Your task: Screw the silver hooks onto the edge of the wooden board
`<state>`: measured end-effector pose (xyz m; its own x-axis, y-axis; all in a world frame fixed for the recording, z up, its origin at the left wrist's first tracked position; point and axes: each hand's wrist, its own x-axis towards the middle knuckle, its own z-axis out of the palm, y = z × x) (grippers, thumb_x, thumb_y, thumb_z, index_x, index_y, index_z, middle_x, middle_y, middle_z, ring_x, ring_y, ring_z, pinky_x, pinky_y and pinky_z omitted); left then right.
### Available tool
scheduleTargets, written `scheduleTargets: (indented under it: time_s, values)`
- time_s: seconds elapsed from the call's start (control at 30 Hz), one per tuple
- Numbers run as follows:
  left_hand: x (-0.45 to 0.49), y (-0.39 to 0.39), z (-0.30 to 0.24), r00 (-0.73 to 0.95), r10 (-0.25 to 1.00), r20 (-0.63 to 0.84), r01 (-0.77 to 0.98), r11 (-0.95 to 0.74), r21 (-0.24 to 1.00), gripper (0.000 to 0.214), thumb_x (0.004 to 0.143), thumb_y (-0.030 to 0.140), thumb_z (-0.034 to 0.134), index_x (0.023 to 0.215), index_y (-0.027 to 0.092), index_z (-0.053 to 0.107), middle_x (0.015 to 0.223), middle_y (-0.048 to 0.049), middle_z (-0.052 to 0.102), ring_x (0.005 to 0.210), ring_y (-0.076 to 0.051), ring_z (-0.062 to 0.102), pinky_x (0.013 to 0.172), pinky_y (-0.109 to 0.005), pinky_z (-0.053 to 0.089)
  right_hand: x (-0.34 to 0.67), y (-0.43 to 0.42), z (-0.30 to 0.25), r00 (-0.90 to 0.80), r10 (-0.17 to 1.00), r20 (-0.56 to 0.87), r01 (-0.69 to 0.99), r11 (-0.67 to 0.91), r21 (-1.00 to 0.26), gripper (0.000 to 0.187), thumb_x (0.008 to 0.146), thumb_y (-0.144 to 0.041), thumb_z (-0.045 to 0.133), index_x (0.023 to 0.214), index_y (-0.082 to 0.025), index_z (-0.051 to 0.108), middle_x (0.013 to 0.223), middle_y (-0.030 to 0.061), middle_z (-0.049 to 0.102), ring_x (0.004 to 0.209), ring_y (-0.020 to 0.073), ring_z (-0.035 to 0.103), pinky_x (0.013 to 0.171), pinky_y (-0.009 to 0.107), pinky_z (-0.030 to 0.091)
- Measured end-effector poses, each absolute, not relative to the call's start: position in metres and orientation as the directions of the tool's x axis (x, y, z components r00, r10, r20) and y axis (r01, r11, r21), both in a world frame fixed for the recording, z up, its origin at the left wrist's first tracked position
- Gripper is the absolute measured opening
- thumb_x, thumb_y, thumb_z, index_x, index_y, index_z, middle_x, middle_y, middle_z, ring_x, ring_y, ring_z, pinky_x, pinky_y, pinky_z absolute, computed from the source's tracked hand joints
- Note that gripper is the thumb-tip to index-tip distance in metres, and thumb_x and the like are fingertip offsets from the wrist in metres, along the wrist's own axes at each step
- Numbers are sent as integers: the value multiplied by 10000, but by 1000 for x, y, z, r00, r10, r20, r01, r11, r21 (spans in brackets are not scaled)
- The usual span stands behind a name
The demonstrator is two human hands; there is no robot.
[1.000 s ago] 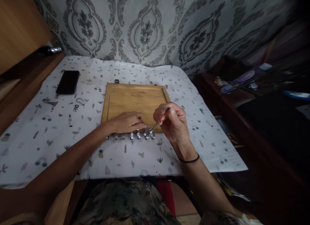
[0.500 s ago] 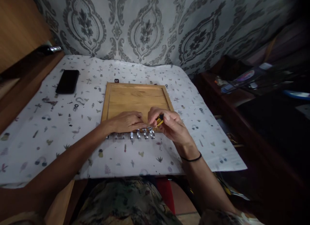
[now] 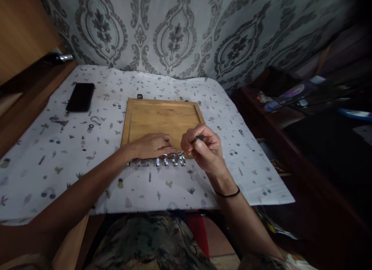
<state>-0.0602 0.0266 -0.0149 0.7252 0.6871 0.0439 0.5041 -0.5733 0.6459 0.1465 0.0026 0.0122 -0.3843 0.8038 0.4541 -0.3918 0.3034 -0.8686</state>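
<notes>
A framed wooden board (image 3: 165, 121) lies on the table. Along its near edge sits a row of curved silver metal bands (image 3: 165, 159) that look like hose clamps. My left hand (image 3: 152, 145) rests flat over that edge, its fingers stretched toward the rightmost band (image 3: 181, 159). Closed around a small screwdriver (image 3: 199, 138) with a black and yellow handle, my right hand (image 3: 205, 146) is just right of the left fingertips. Most of the handle is hidden in the fist. The tool's tip is too small to make out, close to the rightmost band.
A black phone (image 3: 80, 97) lies at the back left of the patterned white tablecloth (image 3: 122, 188). A patterned curtain (image 3: 174, 37) hangs behind the table. Dark furniture with a bottle (image 3: 293, 93) on it stands at the right.
My right fist has turned around the screwdriver handle and shifted slightly right and up, so less yellow shows. My left hand stays nearly in place.
</notes>
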Motion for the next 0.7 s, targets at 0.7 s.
scheduleTargets:
  time_s: [0.7]
  values:
    - [-58, 25, -4, 741, 671, -13, 535, -578, 616, 441, 1087, 486, 403, 996, 186, 714, 1032, -67, 689, 986, -204, 653, 909, -342, 479, 147, 0, 14, -267, 855, 445, -382, 330, -863, 317, 875, -428, 832, 839, -243, 578, 614, -67, 561, 503, 108, 466, 528, 253, 395]
